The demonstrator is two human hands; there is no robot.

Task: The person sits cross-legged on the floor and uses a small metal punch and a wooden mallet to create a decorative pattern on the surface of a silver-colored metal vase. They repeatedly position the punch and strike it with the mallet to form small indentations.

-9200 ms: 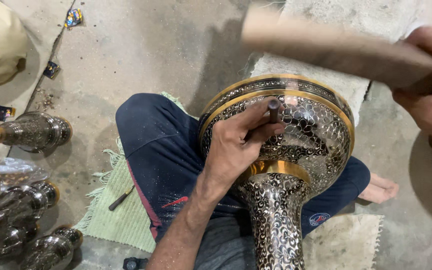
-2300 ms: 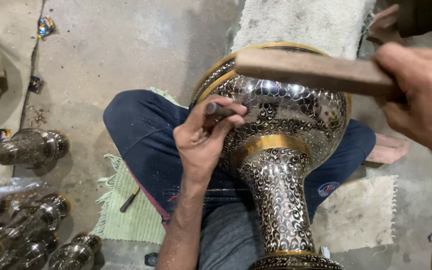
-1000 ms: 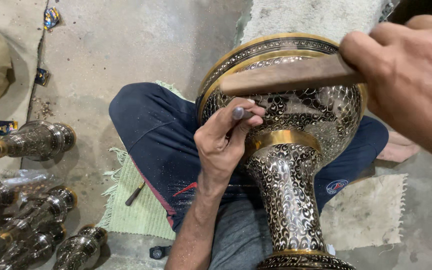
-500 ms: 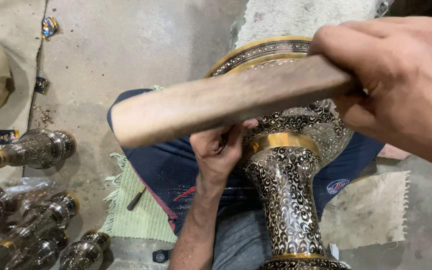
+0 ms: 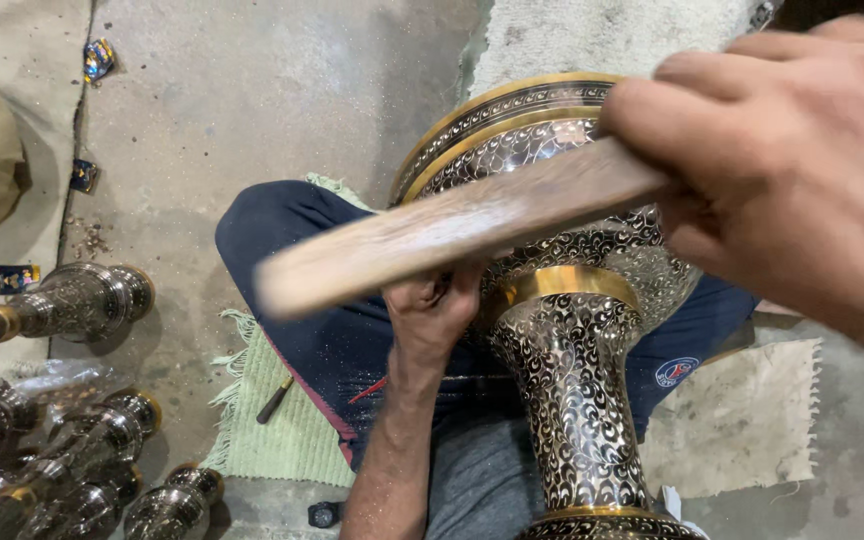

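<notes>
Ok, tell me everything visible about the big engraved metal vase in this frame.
The engraved metal vase lies tilted across the person's lap, mouth away from the camera. Its silvery surface carries dense dark scrollwork, with polished gold bands at the neck and around the wide rim. A narrow waist flares into a rounded bowl. The left hand presses against the bowl near the neck; a wooden mallet, held by the right hand, crosses above it.
</notes>
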